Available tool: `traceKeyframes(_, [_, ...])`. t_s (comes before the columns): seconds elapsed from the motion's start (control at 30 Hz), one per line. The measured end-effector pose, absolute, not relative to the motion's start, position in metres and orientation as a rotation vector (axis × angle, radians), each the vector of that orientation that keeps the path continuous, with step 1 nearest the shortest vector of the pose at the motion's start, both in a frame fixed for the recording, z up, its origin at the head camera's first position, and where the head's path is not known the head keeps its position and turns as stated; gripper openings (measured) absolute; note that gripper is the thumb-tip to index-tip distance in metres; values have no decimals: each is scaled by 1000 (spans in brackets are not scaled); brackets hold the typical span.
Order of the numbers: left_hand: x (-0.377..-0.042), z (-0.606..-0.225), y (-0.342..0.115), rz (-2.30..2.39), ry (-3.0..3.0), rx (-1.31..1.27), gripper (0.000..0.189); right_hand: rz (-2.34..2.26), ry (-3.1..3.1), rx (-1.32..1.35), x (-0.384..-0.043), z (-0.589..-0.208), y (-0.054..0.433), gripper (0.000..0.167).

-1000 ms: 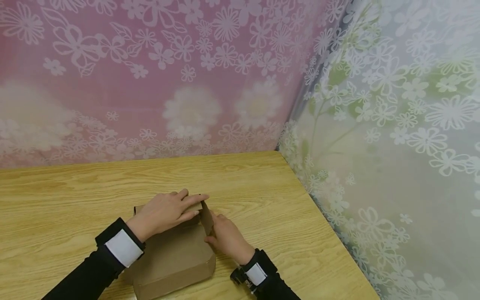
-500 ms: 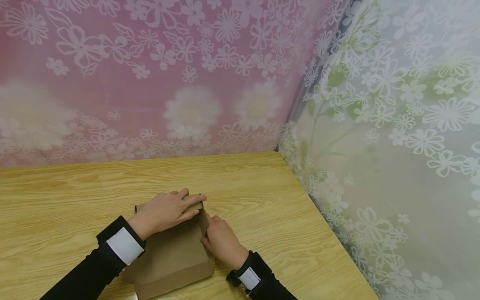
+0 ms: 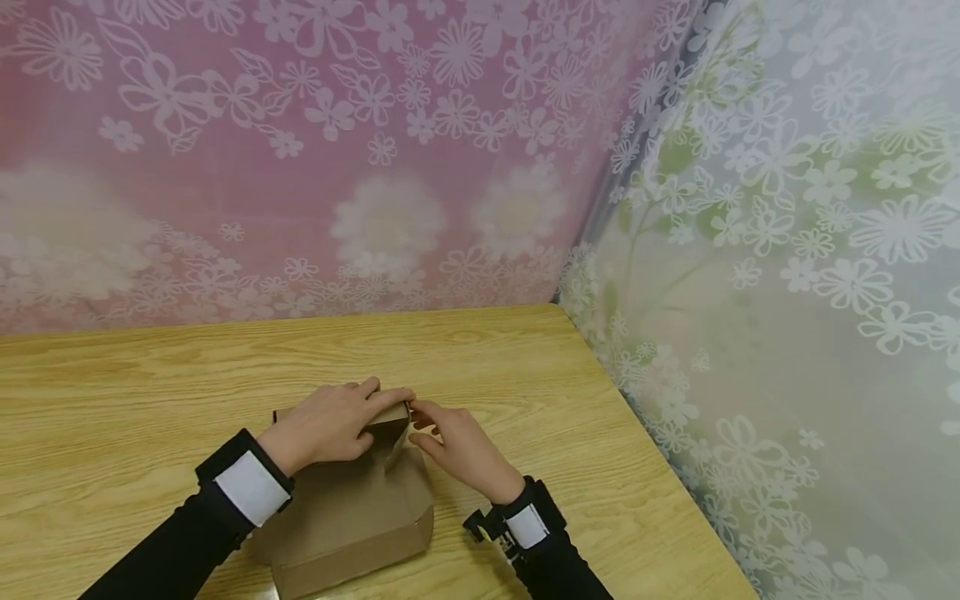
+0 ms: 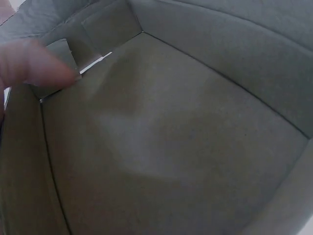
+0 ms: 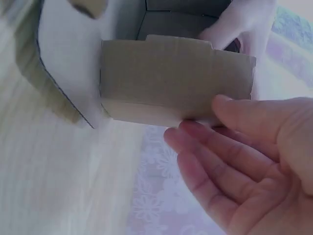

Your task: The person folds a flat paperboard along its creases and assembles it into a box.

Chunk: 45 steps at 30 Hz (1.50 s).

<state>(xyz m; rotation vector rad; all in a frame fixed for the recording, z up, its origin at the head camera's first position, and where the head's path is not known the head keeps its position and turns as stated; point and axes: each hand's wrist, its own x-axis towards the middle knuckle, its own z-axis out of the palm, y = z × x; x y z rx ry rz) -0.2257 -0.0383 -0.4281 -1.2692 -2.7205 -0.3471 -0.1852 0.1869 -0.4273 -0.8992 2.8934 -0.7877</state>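
Observation:
A brown cardboard box (image 3: 352,500) lies on the table, its interior visible in the left wrist view. At the far wall my left hand (image 3: 326,421) grips the box, index finger stretched along the top edge towards the right corner. Its thumb (image 4: 41,66) is inside, beside a small tab and a slit at the base of a wall. My right hand (image 3: 468,450) is at the far right corner, where it pinches a side flap (image 5: 176,73) with a tabbed edge. In the right wrist view the thumb lies on the flap's face and the fingertips are below its edge.
The wood-grain table (image 3: 510,375) extends to the left and right of the box. Behind it hangs a pink flowered curtain (image 3: 300,208), and a pale flowered curtain (image 3: 787,333) runs along the right edge.
My right hand has shifted up from the flap's side to the far corner, and the flap now leans further inward. My left thumb has tucked in; the rest of that hand stays put.

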Motion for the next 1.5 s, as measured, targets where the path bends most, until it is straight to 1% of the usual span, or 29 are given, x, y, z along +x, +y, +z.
traceKeyframes(0.1, [-227,-427,-39,-342,-2708,-1303,75,-826,2910,-898,-187,-424,183,38])
traceKeyframes(0.2, [-228,-427,-39,-363,-2697,-1339,85,-758,2979,-910,-188,-423,179,35])
traceKeyframes(0.33, [-230,-428,-40,-396,-2683,-1366,94,-637,3089,-934,-188,-422,172,28])
traceKeyframes(0.43, [-230,-428,-40,-406,-2680,-1357,89,-570,3149,-929,-188,-421,167,25])
traceKeyframes(0.6, [-229,-428,-39,-426,-2691,-1332,70,-539,3204,-902,-187,-424,163,26])
traceKeyframes(0.7, [-229,-428,-39,-447,-2695,-1328,65,-544,3233,-902,-187,-426,162,27])
traceKeyframes(0.9, [-230,-430,-40,-432,-2638,-1337,61,-542,3287,-888,-186,-430,160,30])
traceKeyframes(1.1, [-231,-432,-41,-427,-2564,-1360,61,-604,3301,-873,-186,-433,157,33])
traceKeyframes(1.5, [-231,-431,-41,-441,-2553,-1365,53,-598,3343,-836,-186,-438,155,28])
